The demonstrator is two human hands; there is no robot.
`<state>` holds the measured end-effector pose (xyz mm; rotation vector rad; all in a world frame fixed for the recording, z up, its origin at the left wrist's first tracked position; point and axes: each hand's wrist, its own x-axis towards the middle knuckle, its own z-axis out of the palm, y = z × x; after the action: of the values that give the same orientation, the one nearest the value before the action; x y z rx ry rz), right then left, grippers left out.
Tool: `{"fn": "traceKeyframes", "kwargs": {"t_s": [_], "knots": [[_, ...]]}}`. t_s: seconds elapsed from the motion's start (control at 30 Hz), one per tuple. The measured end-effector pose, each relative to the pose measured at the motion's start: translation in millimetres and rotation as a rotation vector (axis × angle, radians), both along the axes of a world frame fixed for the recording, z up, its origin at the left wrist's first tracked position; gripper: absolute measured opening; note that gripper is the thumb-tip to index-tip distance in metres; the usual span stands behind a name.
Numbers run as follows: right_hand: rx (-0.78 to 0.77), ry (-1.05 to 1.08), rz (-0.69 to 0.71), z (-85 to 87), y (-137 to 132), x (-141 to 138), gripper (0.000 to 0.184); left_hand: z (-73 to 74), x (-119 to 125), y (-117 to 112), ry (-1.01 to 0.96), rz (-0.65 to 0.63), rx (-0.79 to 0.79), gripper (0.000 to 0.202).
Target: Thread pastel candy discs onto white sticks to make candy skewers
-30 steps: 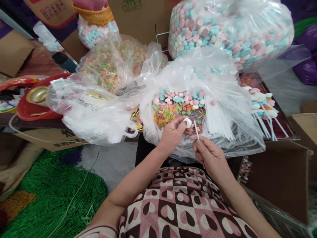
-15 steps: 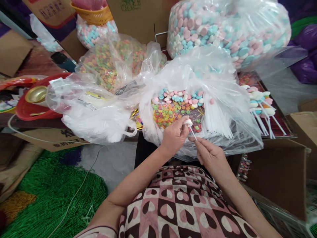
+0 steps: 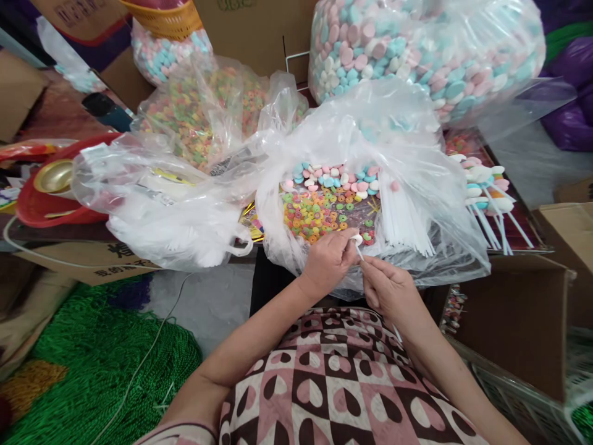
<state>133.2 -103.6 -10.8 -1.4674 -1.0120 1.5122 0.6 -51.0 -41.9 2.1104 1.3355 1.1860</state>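
My left hand (image 3: 328,259) pinches a small white round candy (image 3: 356,238) at its fingertips. My right hand (image 3: 386,289) is closed on a thin white stick (image 3: 360,252) whose tip meets the candy; the stick's lower end shows below my wrist. Both hands hover at the near edge of an open clear bag (image 3: 417,185) that holds pastel round candies (image 3: 338,179), small colourful ring candies (image 3: 315,213) and a bundle of white sticks (image 3: 403,222).
Finished candy sticks (image 3: 486,191) lie on a tray at the right. Big bags of pastel candies (image 3: 417,49) and ring candies (image 3: 208,111) stand behind. A red basin (image 3: 55,198) is left, a cardboard box (image 3: 523,315) right, green cord (image 3: 92,364) on the floor.
My right hand has brought the stick up to the candy in my left hand; a second ago the two were apart. Both hands have shifted slightly lower.
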Motion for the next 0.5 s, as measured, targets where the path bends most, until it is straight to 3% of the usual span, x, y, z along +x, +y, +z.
{"fn": "traceKeyframes", "kwargs": {"t_s": [0.13, 0.3, 0.5], "knots": [[-0.008, 0.054, -0.006, -4.2, 4, 0, 0.041, 1.7, -3, 1, -0.062, 0.006, -0.019, 0.025], [0.052, -0.068, 0.144, -0.2, 4, 6, 0.039, 5.5, -15, 14, -0.072, 0.164, -0.030, 0.020], [0.091, -0.056, 0.041, -4.9, -1, 2, 0.034, 4.1, -9, 4, -0.039, 0.091, 0.121, 0.016]]}}
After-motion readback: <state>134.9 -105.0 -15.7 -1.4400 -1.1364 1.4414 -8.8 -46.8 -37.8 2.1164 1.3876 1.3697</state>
